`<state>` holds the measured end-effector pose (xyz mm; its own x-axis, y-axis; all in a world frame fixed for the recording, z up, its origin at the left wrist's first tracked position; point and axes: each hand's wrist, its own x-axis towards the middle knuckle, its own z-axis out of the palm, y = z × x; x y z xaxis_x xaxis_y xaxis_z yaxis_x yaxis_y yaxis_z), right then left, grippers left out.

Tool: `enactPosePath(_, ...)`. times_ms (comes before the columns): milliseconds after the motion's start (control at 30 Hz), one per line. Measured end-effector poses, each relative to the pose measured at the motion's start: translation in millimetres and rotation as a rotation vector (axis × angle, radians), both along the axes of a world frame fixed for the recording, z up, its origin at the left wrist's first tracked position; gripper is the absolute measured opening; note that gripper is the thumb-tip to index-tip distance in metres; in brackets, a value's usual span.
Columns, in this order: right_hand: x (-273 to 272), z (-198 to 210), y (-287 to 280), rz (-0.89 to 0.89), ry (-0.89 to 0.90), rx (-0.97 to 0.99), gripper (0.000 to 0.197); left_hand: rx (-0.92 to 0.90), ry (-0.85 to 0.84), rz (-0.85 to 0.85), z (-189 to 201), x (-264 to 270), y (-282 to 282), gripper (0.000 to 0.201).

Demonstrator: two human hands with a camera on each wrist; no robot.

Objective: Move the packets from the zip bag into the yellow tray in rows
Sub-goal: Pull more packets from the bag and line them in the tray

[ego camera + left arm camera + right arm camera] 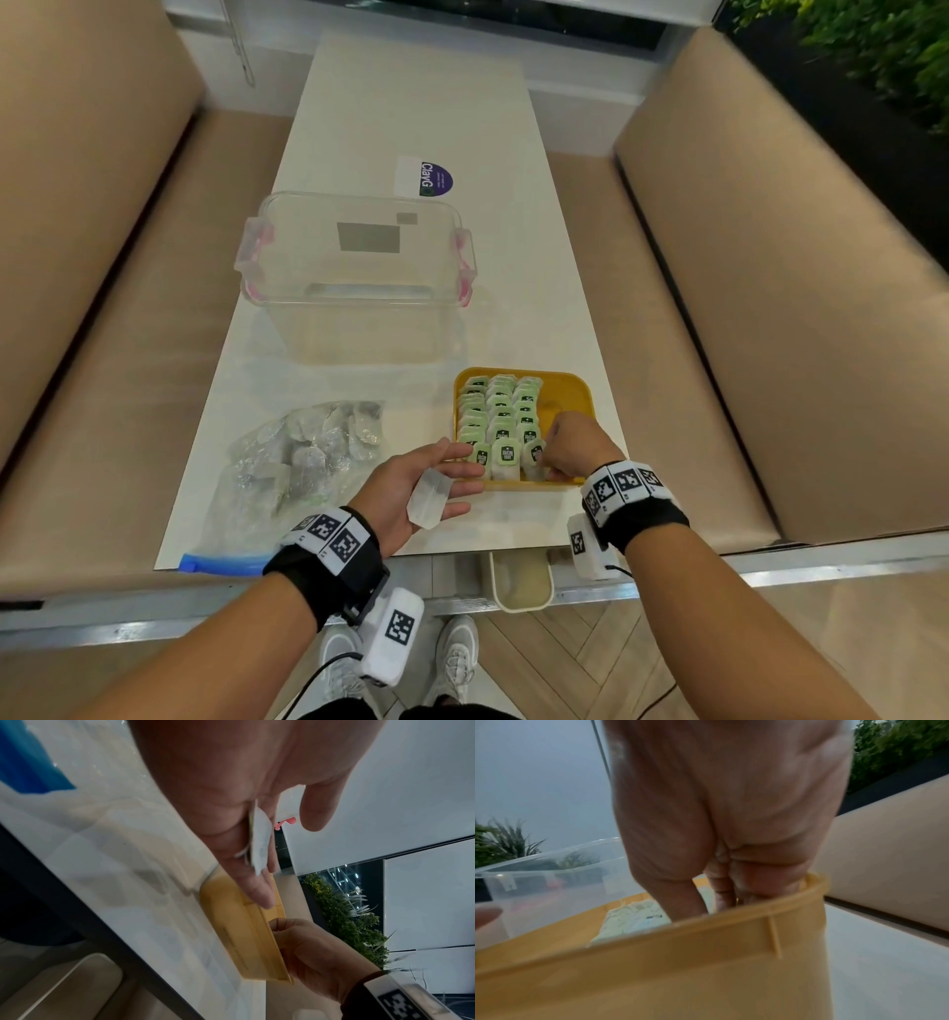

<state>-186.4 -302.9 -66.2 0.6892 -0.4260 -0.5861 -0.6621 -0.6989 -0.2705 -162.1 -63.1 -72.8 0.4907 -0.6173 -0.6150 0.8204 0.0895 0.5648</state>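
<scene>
The yellow tray holds three rows of green-labelled packets; its right side is bare. My right hand reaches down into the tray's near right corner, where thumb and fingers close on the front packet of the third row; the rim hides the fingertips. My left hand hovers palm-up just left of the tray, a white packet lying on its straight fingers, thumb apart. The zip bag lies to the left with several packets inside.
A clear lidless plastic box with pink clips stands behind the tray and bag. A sticker lies further back. Beige benches flank the narrow table. A small cream bin sits below the near edge.
</scene>
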Motion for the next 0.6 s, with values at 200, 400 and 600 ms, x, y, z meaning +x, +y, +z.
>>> enactPosePath(200,-2,-2,6,0.136,0.030,-0.110,0.027,0.000,-0.009,0.007,-2,-1,-1,0.054)
enactPosePath(400,-2,-7,13,0.132,0.025,-0.116,0.031,-0.006,-0.014,0.017,-3,-1,0,0.055)
enactPosePath(600,-5,-8,9,0.125,-0.018,-0.093,0.026,-0.009,-0.014,0.022,-4,-3,0,0.054)
